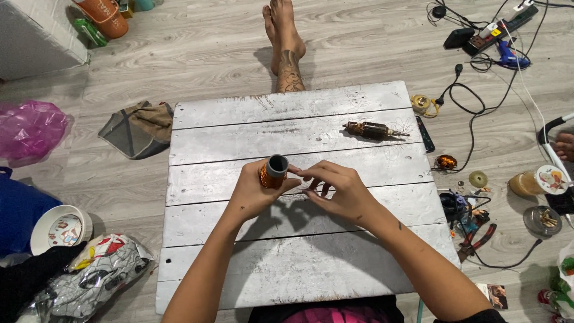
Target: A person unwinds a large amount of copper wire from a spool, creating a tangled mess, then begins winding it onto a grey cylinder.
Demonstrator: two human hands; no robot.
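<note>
A copper wire spool (272, 173) on a grey tube core is held at the centre of the frame, above the white plank board (239, 263) that fills the middle of the view. The spool is gripped by the left hand (254, 192), with the fingers wrapped closed around the copper winding and the open end of the grey tube turned upward. The right hand (338, 192) is placed just to the right of the spool; its thumb and forefinger are pinched narrow near the tube's rim, and the other fingers are curled loosely. Whether a strand of wire is caught in that pinch cannot be told.

A motor armature (372, 129) with copper windings is seen lying on the board toward the upper right, well apart from both hands. Bare feet (286, 48) are stretched out on the wooden floor beyond the top edge of the board.

On the floor at the right of the frame, red-handled pliers (478, 237), a small copper coil (445, 161), black cables (472, 113) and a blue glue gun (511, 58) are noted. At the left, a folded cloth (139, 128), a pink plastic bag (30, 128) and a white bowl (60, 228) are recorded.
</note>
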